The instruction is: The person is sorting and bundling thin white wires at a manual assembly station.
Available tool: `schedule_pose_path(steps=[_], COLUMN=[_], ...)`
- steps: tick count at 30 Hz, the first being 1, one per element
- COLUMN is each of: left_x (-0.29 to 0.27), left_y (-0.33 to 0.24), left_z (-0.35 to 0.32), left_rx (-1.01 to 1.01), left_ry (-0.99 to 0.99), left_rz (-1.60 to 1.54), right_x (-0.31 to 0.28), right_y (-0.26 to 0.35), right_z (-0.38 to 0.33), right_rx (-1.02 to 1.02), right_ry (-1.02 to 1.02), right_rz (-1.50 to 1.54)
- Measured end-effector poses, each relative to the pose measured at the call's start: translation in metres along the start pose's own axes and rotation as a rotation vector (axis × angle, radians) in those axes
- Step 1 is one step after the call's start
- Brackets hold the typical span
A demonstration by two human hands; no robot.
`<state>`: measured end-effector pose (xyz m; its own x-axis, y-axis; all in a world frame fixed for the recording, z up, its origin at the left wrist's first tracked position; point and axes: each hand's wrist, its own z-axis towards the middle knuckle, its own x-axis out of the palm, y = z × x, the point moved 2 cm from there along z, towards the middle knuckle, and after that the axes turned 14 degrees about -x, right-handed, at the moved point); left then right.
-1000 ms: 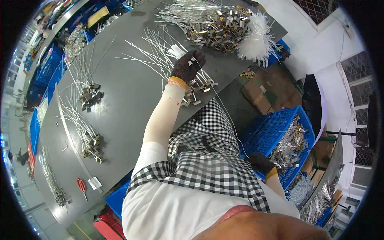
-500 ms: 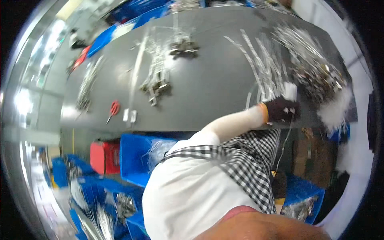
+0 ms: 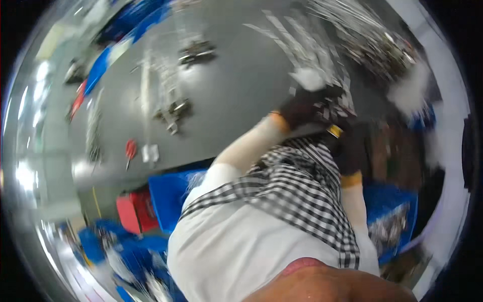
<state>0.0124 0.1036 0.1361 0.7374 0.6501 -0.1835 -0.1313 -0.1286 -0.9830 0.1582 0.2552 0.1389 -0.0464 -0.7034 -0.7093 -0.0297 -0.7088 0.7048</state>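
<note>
My left hand (image 3: 302,108), in a dark glove with an orange cuff, is over the near end of a spread bundle of thin silvery strips (image 3: 307,48). A blurred white wad (image 3: 308,79) sticks out past its fingers, and the hand seems closed on it. Beside it, small shiny pieces (image 3: 334,108) show at the strips' near ends. Just below the table edge is my right hand (image 3: 347,151), gloved alike. Its fingers are smeared and dark. A small yellow piece (image 3: 334,131) shows at its fingertips; its kind is unclear.
A larger pile of silvery strips (image 3: 377,50) lies at the far right, near white fluffy material (image 3: 410,90). Leftward are more strip bundles (image 3: 173,108), dark metal parts (image 3: 196,53) and red-handled scissors (image 3: 131,148). Blue bins (image 3: 168,199) and a red stool-like object (image 3: 136,211) stand below.
My left hand has moved left and slightly away from me with the white wad. My right hand has come into view from below, with the yellow piece by its fingers. The whole view has shifted.
</note>
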Motion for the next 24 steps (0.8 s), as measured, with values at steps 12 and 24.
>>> schedule_pose_path(steps=[12, 24], left_x=[-0.115, -0.136], left_y=[0.021, 0.005], left_z=[-0.097, -0.097], left_rx=[-0.108, -0.237], left_ry=[-0.640, -0.628], left_rz=[0.292, -0.066], right_x=[0.095, 0.085], right_y=[0.061, 0.048], right_z=[0.082, 0.084], right_rx=[0.105, -0.053], right_ry=[0.269, 0.278], right_rz=[1.377, 0.998])
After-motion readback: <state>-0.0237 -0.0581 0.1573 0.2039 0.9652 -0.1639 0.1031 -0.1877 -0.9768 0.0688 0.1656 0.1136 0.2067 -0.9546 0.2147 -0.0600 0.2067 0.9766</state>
